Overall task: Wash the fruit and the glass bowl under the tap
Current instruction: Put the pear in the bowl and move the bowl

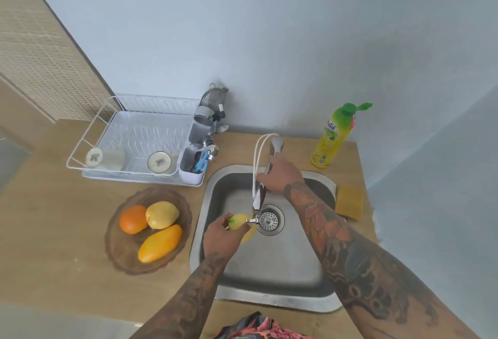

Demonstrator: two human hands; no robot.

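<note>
left hand (219, 233) grips a yellow fruit (242, 224) under the tap (258, 198), right hand (283, 174) grips the handle, probably. next: rinse it.

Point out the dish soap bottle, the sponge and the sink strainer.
dish soap bottle (330, 141): head view, on its yellow body.
sponge (349, 201): head view, middle of its top face.
sink strainer (269, 220): head view, on its perforated metal centre.

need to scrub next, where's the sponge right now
In the head view the yellow sponge lies on the wooden counter at the right edge of the sink, below the dish soap bottle and just beyond the right forearm.
</note>
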